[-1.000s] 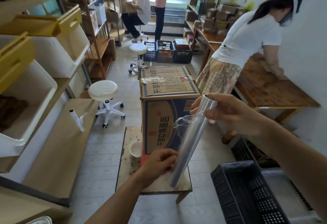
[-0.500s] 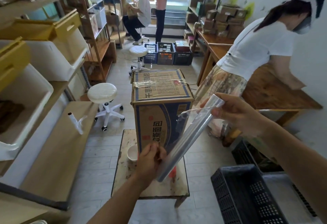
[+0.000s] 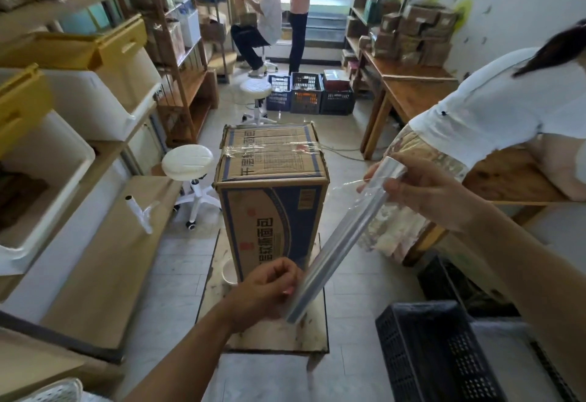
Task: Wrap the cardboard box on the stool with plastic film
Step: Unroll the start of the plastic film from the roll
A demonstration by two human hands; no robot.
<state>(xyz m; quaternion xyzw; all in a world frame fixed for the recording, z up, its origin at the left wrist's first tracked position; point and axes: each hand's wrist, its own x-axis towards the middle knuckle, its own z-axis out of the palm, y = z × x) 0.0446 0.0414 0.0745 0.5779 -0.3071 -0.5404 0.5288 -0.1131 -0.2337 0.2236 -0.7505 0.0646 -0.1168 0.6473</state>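
I hold the roll (image 3: 343, 240) in both hands. It slants, with its low end at 7 o'clock and its high end at 1 o'clock. My left hand (image 3: 269, 290) is curled round the low end, thumb and fingers pinching it. My right hand (image 3: 425, 194) grasps the high end, fingers wrapped over the tube. A loose wisp of film trails off the roll just by my right hand, toward the box. Whether it reaches the cardboard I cannot tell.

The box (image 3: 272, 201) stands upright on the stool (image 3: 314, 325), at 10 o'clock from the roll's middle, near it but apart. A clear band crosses its top from side to side. My left hand is in front of the box's lower face and hides its bottom edge. A cup (image 3: 229, 273) stands on the stool at the box's 8 o'clock, just beside it.

At 4 o'clock from the stool a crate (image 3: 437, 354) sits on the floor. At 10 o'clock from the box is a white seat (image 3: 187, 160). At 2 o'clock a person (image 3: 494, 109) in a white top bends over a table (image 3: 504, 176). At 9 o'clock a small roll (image 3: 138, 214) lies on a shelf (image 3: 104, 259).
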